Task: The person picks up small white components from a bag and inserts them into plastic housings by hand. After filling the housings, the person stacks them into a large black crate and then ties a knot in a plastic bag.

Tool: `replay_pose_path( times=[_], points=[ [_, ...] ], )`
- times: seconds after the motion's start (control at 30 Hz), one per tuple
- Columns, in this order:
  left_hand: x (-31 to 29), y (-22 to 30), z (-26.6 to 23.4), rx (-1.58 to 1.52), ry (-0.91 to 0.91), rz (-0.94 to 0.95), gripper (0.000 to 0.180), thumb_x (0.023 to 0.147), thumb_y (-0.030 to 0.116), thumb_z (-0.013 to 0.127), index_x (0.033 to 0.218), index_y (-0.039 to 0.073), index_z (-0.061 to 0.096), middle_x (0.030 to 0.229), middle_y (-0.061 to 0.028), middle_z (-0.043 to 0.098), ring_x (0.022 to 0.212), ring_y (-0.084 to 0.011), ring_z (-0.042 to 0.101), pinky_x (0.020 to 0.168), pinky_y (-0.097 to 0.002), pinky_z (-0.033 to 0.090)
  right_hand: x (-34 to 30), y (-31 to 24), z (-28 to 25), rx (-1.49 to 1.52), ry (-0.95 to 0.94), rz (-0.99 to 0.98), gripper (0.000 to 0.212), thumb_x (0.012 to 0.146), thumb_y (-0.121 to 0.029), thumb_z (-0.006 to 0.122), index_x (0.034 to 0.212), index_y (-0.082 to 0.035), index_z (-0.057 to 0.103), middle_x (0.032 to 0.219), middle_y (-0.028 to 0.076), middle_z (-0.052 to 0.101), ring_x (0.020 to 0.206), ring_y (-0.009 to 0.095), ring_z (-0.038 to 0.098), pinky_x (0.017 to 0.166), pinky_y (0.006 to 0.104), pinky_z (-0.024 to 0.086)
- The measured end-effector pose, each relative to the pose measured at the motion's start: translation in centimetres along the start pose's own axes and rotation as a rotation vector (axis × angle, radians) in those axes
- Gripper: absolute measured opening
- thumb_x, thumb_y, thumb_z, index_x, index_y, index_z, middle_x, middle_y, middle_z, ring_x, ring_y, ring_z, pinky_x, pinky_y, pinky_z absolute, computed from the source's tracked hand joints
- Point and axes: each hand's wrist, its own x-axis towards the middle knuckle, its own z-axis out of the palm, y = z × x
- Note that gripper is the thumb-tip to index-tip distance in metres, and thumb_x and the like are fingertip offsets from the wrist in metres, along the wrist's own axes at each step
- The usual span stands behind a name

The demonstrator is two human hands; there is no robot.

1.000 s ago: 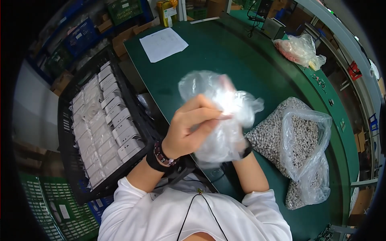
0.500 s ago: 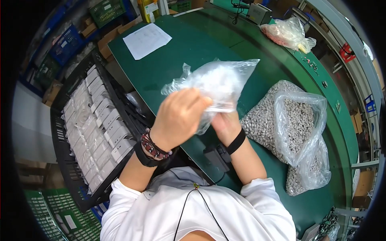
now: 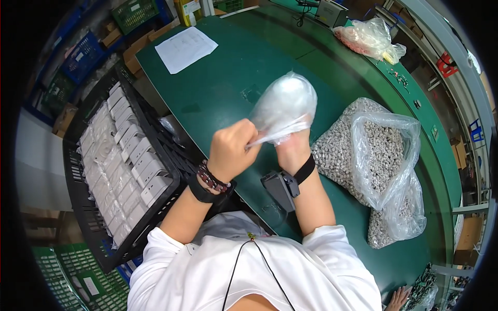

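Note:
A clear plastic bag (image 3: 288, 96) is puffed out over the green table, its rounded end pointing away from me. My left hand (image 3: 232, 147) is closed on the bag's edge and pulls it into a taut strip toward the left. The bag covers the fingers of my right hand (image 3: 293, 151); only its heel and wrist show below the bag's edge. Whether those fingers are inside the bag or behind it, I cannot make out. Right of my right hand stands an open clear bag of small grey-white parts (image 3: 384, 155), apart from both hands.
A black crate (image 3: 176, 181) of white boxed units in plastic stands at the left. A second bag of parts (image 3: 384, 228) sits nearer at right. Paper (image 3: 185, 49) lies at the far left of the table (image 3: 233, 57). Another person's hand (image 3: 398, 299) shows at lower right.
The bag has gone from a flattened, pointed shape to a rounded, puffed one. My left hand has moved slightly down, stretching its edge. Another person's hand has appeared at lower right.

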Motion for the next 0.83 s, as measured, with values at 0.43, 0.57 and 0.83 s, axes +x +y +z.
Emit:
replay_pose_path(
  times=[0.43, 0.57, 0.83],
  points=[
    [2.1, -0.5, -1.7, -0.01, -0.029, -0.168, 0.055, 0.06, 0.011, 0.077, 0.106, 0.009, 0.047, 0.084, -0.0075, 0.055, 0.077, -0.0293, 0.059, 0.059, -0.036, 0.051, -0.5, -0.2, -1.1, 0.519, -0.2, 0.318, 0.041, 0.088, -0.031, 0.054, 0.122, -0.01, 0.05, 0.121, 0.01, 0.056, 0.109, 0.025, 0.055, 0.094, 0.0424, 0.046],
    [2.8, -0.8, -1.4, -0.04, 0.027, -0.253, 0.038, 0.063, 0.011, 0.073, 0.095, 0.007, 0.052, 0.08, -0.0088, 0.055, 0.073, -0.0314, 0.058, 0.057, -0.0369, 0.049, -1.0, 1.3, -0.9, 0.569, -0.217, 0.318, 0.045, 0.085, -0.031, 0.059, 0.125, -0.012, 0.048, 0.124, 0.009, 0.054, 0.113, 0.024, 0.052, 0.097, 0.0409, 0.042],
    [3.0, -2.3, -0.6, 0.129, 0.093, -0.331, 0.035, 0.068, 0.008, 0.068, 0.102, 0.003, 0.059, 0.093, -0.0187, 0.061, 0.081, -0.036, 0.061, 0.067, -0.0335, 0.049, -0.8, 1.7, 0.5, -0.143, -0.124, 0.096, 0.073, 0.078, -0.038, 0.069, 0.137, -0.017, 0.032, 0.135, 0.007, 0.042, 0.121, 0.024, 0.045, 0.101, 0.0367, 0.039]
  ],
)
